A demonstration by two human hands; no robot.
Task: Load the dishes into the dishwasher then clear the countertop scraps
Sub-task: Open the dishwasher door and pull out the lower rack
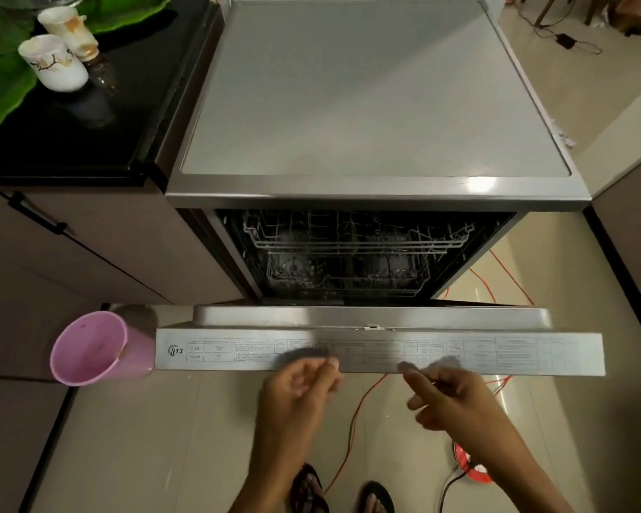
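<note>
The steel dishwasher (374, 105) stands with its door (378, 351) swung partway down, and the printed top edge of the door faces me. Inside, wire racks (352, 246) hold some dim, blurred dishes. My left hand (298, 388) hovers just below the door's edge with loosely curled fingers and holds nothing. My right hand (448, 396) points its index finger at the same edge, also without anything in it. Both hands are motion-blurred. Two stained white cups (58, 62) sit on the black countertop (89, 142) at upper left, among green leaves (1, 90).
A pink plastic bin (89, 349) stands on the floor left of the door. An orange cable (352, 423) runs across the tiles under the door, near a red-and-white object (472, 466). My sandalled feet (343, 492) are below. Brown cabinets (71, 261) flank the left.
</note>
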